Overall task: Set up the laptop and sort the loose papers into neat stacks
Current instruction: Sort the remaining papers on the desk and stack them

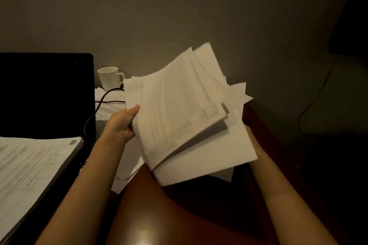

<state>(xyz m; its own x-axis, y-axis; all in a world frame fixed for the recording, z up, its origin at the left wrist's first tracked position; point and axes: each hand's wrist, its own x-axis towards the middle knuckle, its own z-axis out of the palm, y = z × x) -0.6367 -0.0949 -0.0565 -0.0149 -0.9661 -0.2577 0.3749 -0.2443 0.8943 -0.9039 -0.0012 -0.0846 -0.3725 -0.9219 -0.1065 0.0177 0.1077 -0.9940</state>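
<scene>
At centre frame in the head view, the left hand pinches the 9 o'clock edge of a thick, uneven bundle of papers held above the table; the right hand is hidden beneath the bundle, so its grip cannot be determined. At 9 o'clock the laptop stands open with a dark screen, and one squared stack lies at 8 o'clock on its base. Judged progress: partial, since the held bundle and the loose sheets near the mug remain unsorted.

papers: white | printed stack: white, grey text lines | laptop: black | mug: white | table: reddish-brown | cable: black
</scene>
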